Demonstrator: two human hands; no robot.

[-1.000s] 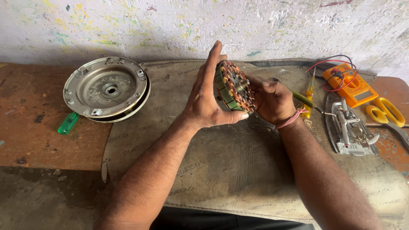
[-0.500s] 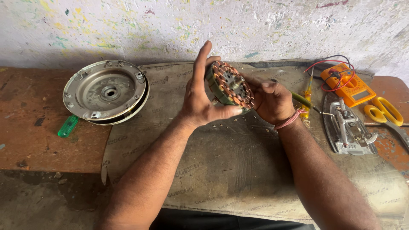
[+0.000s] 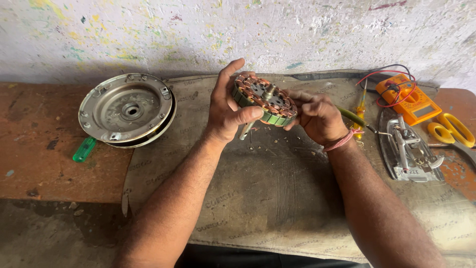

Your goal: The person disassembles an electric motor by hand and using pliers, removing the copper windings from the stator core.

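The bench (image 3: 34,164) is a worn, reddish-brown slab set against a whitewashed wall (image 3: 148,34) flecked with paint spots. A grey, creased mat (image 3: 267,198) covers the middle and right part of the bench.

On the left, partly on the mat edge, lies a round metal motor cover (image 3: 126,110), hollow side up. A green-handled tool (image 3: 84,149) lies just beside it on the bare bench. On the right stand an orange multimeter (image 3: 409,99) with red and black leads, a yellow-handled screwdriver (image 3: 360,111), a metal iron soleplate (image 3: 409,151) and yellow-handled scissors (image 3: 453,131).

Both forearms reach in from the lower edge and meet above the upper middle of the mat. The stator (image 3: 264,99), a round core with copper windings and a central shaft, is held off the mat between the two hands, tilted with its winding face up toward the camera.

The left hand (image 3: 225,109) grips the stator's left rim: the thumb presses across the green outer band, and the fingers (image 3: 229,72) extend upward, close together, behind the rim.

The right hand (image 3: 317,116) supports the right rim. Its fingers curl inward against the stator's edge; a red thread band circles the wrist.
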